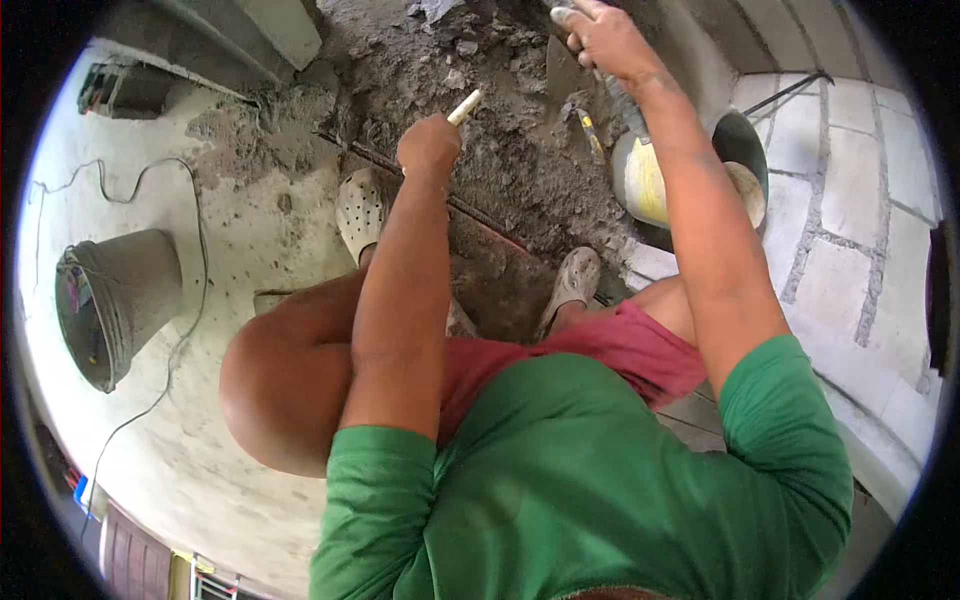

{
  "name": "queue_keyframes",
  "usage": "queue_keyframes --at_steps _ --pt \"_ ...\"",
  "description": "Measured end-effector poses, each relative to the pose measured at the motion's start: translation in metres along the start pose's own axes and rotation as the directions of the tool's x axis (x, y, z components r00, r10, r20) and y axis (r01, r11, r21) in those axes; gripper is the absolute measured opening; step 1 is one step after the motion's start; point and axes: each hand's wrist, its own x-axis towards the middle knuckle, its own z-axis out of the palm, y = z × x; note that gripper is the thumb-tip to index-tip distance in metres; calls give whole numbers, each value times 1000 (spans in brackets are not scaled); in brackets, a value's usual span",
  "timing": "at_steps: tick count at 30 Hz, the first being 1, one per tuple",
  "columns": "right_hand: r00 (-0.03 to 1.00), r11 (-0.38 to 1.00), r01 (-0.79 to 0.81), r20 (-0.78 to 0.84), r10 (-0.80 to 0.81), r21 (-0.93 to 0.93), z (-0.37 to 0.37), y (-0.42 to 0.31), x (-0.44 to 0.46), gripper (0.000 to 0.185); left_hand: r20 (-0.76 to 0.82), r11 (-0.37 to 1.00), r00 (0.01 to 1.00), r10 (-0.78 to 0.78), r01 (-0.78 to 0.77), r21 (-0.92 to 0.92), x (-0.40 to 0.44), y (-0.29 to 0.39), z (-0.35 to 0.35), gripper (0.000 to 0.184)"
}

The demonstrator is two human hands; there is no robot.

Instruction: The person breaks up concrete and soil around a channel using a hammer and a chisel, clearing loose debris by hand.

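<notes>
My left hand point(430, 146) is closed around a pale, stick-like handle point(465, 106) above the rough grey rubble point(500, 150); what the handle belongs to cannot be made out. Farther forward and to the right, my right hand point(612, 42) is closed round a light handle near the top edge of the view. A flat grey blade shows just below that hand, over the rubble. Under my right forearm stands a white and yellow container point(642, 182). A small yellow-handled tool point(590, 133) lies on the rubble to its left.
A grey bucket point(150, 280) stands at the left, beside a thin dark cable point(205, 250). A pale block wall point(835, 200) rises at the right, with a dark metal bar point(790, 92) near its top. A reinforcing rod point(485, 218) crosses the ground between my feet.
</notes>
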Motion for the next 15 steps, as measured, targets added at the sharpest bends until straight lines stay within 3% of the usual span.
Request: queue_keyframes --at_steps 3,5,6,7,9,10,11,13,15 --pt "997 990 -10 -74 21 139 -22 7 -9 47 -5 969 989 150 -146 197 7 20 -17 31" --pt "972 968 31 -234 30 251 -27 31 -3 47 0 954 985 175 -170 245 9 37 -29 28" --pt "961 970 83 -277 -17 227 -22 42 -7 50 17 948 985 174 -172 266 15 40 -31 28" --pt "960 996 -17 -277 40 85 -11 86 7 67 32 942 985 171 -173 286 19 44 -34 28" --pt "940 998 12 -342 9 60 40 154 18 66 71 928 986 154 -169 332 17 53 -41 29" --pt "975 998 58 -214 -58 -4 63 190 16 48 90 921 982 165 -186 341 18 54 -41 29" --pt "991 948 -84 72 111 -308 78 223 17 52 105 914 978 178 -204 351 20 58 -43 29" --pt "993 950 -111 5 118 -291 79 256 18 54 87 910 981 173 -193 367 16 63 -44 29" --pt "878 909 -416 269 396 23 48 240 8 56 86 905 984 158 -179 385 14 61 -38 29"
